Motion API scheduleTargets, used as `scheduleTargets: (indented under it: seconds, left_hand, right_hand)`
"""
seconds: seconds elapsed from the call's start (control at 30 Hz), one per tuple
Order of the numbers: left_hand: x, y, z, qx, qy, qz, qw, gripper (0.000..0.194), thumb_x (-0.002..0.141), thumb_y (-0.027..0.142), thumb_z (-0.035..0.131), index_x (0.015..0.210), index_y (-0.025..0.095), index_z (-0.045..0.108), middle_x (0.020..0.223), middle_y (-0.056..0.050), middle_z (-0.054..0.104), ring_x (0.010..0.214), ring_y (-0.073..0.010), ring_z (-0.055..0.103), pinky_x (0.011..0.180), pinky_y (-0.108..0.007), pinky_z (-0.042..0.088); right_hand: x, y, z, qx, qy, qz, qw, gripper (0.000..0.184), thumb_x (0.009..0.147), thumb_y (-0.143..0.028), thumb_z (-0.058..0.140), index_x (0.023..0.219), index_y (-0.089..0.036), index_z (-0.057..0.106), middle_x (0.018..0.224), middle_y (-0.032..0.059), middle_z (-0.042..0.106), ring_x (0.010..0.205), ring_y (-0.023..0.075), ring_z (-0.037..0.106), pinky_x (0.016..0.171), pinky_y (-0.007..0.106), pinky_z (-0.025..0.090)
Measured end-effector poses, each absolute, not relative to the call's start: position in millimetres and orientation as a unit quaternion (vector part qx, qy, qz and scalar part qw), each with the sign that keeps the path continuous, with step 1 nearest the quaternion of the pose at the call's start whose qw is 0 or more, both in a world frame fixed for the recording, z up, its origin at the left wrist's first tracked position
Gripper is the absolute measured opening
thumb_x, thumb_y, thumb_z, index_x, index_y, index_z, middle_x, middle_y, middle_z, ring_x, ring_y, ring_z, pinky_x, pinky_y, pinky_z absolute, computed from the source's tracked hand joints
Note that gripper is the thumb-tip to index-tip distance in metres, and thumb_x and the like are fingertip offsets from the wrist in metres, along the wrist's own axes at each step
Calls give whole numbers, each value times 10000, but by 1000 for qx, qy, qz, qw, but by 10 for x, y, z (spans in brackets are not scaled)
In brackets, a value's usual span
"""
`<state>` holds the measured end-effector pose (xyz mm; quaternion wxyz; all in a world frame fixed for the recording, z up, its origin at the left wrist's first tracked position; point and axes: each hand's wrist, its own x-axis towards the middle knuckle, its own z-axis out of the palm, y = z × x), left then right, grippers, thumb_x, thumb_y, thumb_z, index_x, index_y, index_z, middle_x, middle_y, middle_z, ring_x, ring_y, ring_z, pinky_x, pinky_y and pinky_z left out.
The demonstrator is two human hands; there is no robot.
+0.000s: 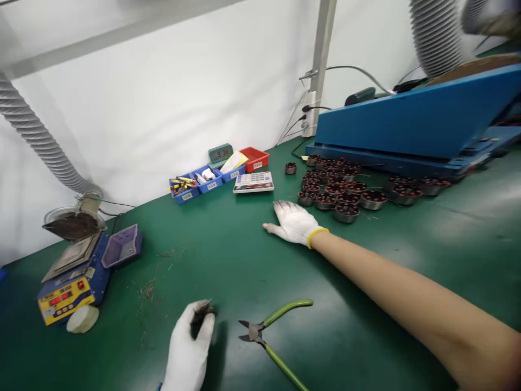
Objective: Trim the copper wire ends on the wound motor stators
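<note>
My right hand [293, 222], in a white glove with a yellow cuff, is stretched over the green table with its fingers extended and nothing in it. Just beyond and to the right of it stand several round stators [345, 212] with dark rims and copper-coloured windings. My left hand [190, 343], also gloved in white, is curled low in the view, thumb and fingers brought together; whatever may be between the tips is too small to make out. Between my hands and nearer to me lie green-handled cutting pliers [256, 332], jaws spread, touched by neither hand.
A blue-and-yellow soldering pot [71, 293] with lit displays stands at left, beside a purple tray [122, 247] and an extraction hose [44, 141]. Wire scraps [148, 290] are scattered nearby. At the back are a calculator [254, 182], small bins [254, 158] and a blue rack [407, 119].
</note>
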<state>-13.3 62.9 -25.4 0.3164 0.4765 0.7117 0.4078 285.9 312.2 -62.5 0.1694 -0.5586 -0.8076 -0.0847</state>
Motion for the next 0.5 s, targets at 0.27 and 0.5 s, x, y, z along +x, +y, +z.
scheduleTargets:
  seconds: [0.27,0.5]
  left_hand:
    - [-62,643,-293,476,705,419,316,336,792,458,624,978,192,707,1051,-116,756,1029,-294,705,991,-441,544]
    - [38,622,-435,523,690,426,262,169,808,251,606,937,222,711,959,-80,739,951,-257,697,930,-392,553]
  right_hand:
    - [1651,3191,-544,-399,-903,-31,156,642,922,-627,602,1409,-212,556,1502,133,518,1357,320,490,1134,573,366]
    - [1325,3899,-279,-444,-867,-40,225,414,977,-408,630,1327,-190,594,1361,109,596,1158,271,620,964,504,541]
